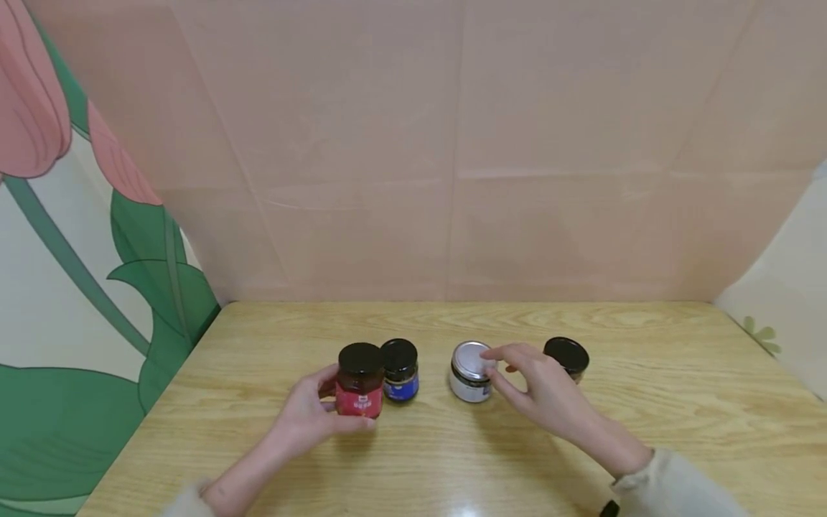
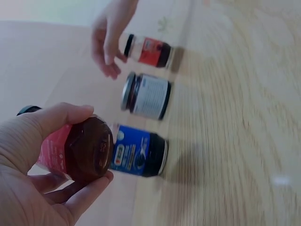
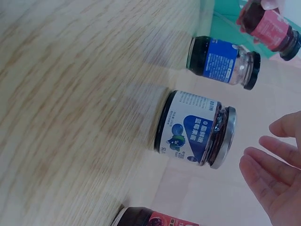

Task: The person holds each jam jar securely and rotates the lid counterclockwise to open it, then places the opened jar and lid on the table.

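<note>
Evidently I'm partway through at most: on the wooden table [image 1: 678, 402], three jars stand upright in a loose row, and a fourth is up in my left hand [image 1: 310, 416], tilted. All four have their lids on.

My left fingers and thumb curl round that red-labelled jar [image 1: 360, 380], left in the scene and a little nearer than the rest. My right hand [image 1: 545, 395] holds nothing; its fingers are loosely spread and slightly bent, just beside the silver lid [image 3: 223, 138] of the white-labelled jar [image 1: 470, 373], mid-table. Left of that, the blue-labelled jar [image 1: 401, 370] stands; off to the right, a black-lidded jar [image 1: 566, 353] is partly behind my hand.

As for writing, the white one reads best: a "0" heads large pale Chinese characters on a blue panel [image 3: 195, 134], beside a blueberry picture [image 3: 177, 136]. Its fine print is too small for me. The blue label has a little logo [image 2: 120, 151] I can't make out, and I can't read the red labels either.
</note>
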Demonstrator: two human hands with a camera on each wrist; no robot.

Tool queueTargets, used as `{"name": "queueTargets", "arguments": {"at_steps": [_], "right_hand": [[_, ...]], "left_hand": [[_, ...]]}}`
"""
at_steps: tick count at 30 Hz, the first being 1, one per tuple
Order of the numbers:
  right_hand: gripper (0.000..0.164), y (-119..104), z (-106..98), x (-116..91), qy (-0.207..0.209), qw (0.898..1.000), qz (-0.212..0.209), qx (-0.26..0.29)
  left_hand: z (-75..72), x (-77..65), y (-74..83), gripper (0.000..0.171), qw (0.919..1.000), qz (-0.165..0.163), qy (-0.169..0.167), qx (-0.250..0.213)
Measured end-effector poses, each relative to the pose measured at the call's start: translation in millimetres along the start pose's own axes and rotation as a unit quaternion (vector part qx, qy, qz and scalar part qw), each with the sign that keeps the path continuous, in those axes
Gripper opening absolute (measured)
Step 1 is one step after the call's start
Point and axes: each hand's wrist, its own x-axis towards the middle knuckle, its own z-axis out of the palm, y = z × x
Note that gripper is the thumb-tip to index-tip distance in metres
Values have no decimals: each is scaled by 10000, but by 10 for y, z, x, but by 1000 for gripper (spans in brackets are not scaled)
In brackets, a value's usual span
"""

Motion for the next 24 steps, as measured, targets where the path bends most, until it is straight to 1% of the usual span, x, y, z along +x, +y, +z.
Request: {"name": "queueTargets", "arguments": {"at_steps": [3, 8, 13, 16, 19, 24], "right_hand": [[20, -37, -4, 2, 2, 10000, 39, 91], [19, -104, 7, 5, 15, 9995, 27, 315], [19, -154, 24, 17, 78, 9984, 83, 546], [18, -183, 24, 23, 56, 9969, 268, 734], [16, -214, 18, 18, -43, 9946, 546, 885], [15, -279, 5, 4, -179, 9902, 900, 1050]], "left_hand": [[62, -20, 25, 74, 9996, 185, -141, 179], [179, -32, 40, 66, 9963, 588, -329, 537], [292, -5, 64, 63, 9925, 833, -382, 814], [364, 18, 91, 61, 9903, 970, -399, 908], [440, 33, 118, 61, 9882, 1151, -381, 937], [565, 52, 155, 63, 9808, 1506, -280, 1209]]}}
